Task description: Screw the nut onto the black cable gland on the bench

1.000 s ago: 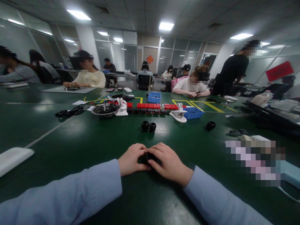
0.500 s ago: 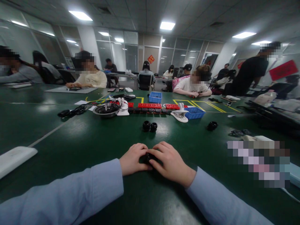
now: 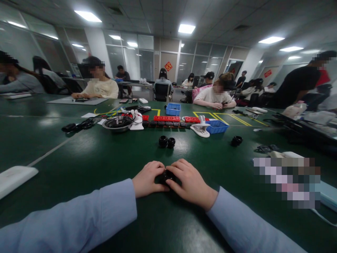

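Near the middle of the green table (image 3: 86, 165), my left hand (image 3: 149, 178) and my right hand (image 3: 187, 182) come together around a small black round plastic fitting (image 3: 167, 175). The fingers of both hands curl onto its sides and hide much of it; its dark upper opening shows between them. Beyond my hands stand two similar ribbed black fittings, a larger one (image 3: 163, 141) and a smaller one (image 3: 171, 142), side by side. Another black fitting (image 3: 236, 141) lies farther right.
Across the table run red power strips (image 3: 166, 118), with a white clip stand (image 3: 201, 128), blue bins (image 3: 218, 127) and a metal bowl of cables (image 3: 117, 123). A white case (image 3: 17, 181) lies at left, black cables (image 3: 79, 125) behind it. Several people sit around; one stands at right.
My hands stay around the fitting with almost no shift. The whole view has drifted slightly, and the standing person at right has moved farther right.
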Available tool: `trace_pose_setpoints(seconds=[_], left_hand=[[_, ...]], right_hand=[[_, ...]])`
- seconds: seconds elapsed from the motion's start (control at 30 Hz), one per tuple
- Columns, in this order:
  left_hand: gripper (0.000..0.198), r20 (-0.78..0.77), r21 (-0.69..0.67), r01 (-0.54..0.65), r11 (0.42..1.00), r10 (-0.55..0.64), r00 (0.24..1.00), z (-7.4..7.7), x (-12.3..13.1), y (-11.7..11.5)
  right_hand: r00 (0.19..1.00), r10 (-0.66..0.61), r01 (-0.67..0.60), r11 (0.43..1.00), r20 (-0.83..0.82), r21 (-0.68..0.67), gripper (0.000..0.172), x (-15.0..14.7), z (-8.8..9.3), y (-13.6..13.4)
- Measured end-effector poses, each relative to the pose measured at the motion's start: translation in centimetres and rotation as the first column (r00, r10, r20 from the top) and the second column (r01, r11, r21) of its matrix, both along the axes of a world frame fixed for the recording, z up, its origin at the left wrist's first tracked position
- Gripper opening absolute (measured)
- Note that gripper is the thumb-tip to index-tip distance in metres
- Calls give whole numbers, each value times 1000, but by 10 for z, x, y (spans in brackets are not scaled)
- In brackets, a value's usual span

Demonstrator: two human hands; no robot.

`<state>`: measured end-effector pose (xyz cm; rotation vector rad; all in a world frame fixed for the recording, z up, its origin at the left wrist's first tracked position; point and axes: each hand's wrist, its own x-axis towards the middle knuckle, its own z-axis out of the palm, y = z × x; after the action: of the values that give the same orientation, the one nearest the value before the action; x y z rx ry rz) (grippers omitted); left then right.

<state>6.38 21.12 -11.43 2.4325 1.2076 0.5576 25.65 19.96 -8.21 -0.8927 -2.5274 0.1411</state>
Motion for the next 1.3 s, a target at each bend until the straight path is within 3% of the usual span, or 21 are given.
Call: trace_pose_setpoints(seconds=[0.13,0.3,1.3], left_hand=[[38,-8,-14,-12,1000,12,1000,1,1,0],[37,-12,-16,-11,1000,11,1000,2,1,-1],[34,-23,-23,5,1000,-6,1000,-1,0,2]], right_hand=[[1000,-27,27,1000,-5,7,29,-1,-1,-1],[1000,-26,26,1000,9,-9,24,0,0,0],[1000,-20,20,999,-8,-26,31,0,-2,1]])
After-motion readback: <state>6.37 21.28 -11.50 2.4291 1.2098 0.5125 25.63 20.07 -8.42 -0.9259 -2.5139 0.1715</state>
